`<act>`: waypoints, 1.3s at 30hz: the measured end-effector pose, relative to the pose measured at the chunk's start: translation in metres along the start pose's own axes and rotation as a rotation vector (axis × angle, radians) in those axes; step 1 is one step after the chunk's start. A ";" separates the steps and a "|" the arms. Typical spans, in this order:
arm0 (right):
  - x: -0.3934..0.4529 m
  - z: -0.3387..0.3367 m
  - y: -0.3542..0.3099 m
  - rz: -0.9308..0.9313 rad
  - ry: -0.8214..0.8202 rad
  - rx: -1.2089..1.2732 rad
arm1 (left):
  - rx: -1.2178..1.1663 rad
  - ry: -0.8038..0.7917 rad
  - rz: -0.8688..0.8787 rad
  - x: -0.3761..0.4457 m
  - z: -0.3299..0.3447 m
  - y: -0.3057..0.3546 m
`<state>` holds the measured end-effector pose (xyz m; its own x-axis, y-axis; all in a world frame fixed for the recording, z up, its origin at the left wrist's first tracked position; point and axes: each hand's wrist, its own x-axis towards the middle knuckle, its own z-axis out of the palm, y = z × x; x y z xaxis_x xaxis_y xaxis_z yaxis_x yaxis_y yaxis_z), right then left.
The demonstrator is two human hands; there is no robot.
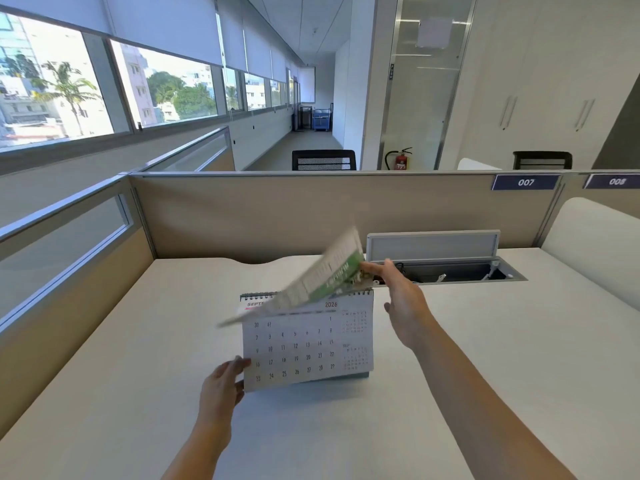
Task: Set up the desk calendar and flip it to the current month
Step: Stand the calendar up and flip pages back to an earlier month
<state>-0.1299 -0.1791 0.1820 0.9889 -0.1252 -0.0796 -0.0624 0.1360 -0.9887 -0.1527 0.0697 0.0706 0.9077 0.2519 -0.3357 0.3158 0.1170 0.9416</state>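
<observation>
A spiral-bound desk calendar stands upright on the white desk, its facing page showing a white date grid and the year 2026. My left hand grips the calendar's lower left corner. My right hand pinches the edge of a lifted page, green and white and blurred. That page is raised above the spiral binding and tilts up toward the back right. It hides part of the month heading on the facing page.
Beige partition walls enclose the desk at the back and left. An open cable tray with a raised grey lid sits in the desk behind my right hand. A white rounded panel stands at the right.
</observation>
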 end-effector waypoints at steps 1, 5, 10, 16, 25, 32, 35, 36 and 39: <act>0.002 0.004 -0.002 0.003 -0.021 0.017 | 0.028 0.016 0.007 0.000 0.000 -0.001; 0.010 0.015 0.001 0.052 -0.099 -0.141 | 0.054 -0.003 0.016 -0.001 -0.003 0.002; 0.014 0.009 0.012 0.080 -0.051 -0.143 | 0.034 -0.112 -0.017 -0.006 -0.010 0.023; 0.015 -0.016 0.034 0.066 0.156 -0.198 | 0.088 -0.135 0.015 -0.008 -0.013 0.041; -0.015 -0.036 0.084 0.239 0.186 -0.305 | 0.015 -0.089 0.070 -0.009 -0.009 0.043; -0.022 -0.036 0.078 0.142 0.189 -0.377 | 0.005 -0.058 0.068 -0.007 -0.008 0.040; -0.022 -0.036 0.071 0.142 0.145 -0.334 | -0.006 -0.050 0.066 -0.008 -0.009 0.040; -0.022 -0.037 0.069 0.139 0.137 -0.326 | -0.009 -0.053 0.061 -0.007 -0.009 0.040; -0.021 -0.038 0.065 0.129 0.117 -0.309 | -0.022 -0.079 0.040 -0.008 -0.010 0.040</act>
<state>-0.1598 -0.2050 0.1143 0.9492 -0.2402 -0.2031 -0.2416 -0.1430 -0.9598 -0.1499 0.0820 0.1107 0.9386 0.1804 -0.2941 0.2738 0.1294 0.9530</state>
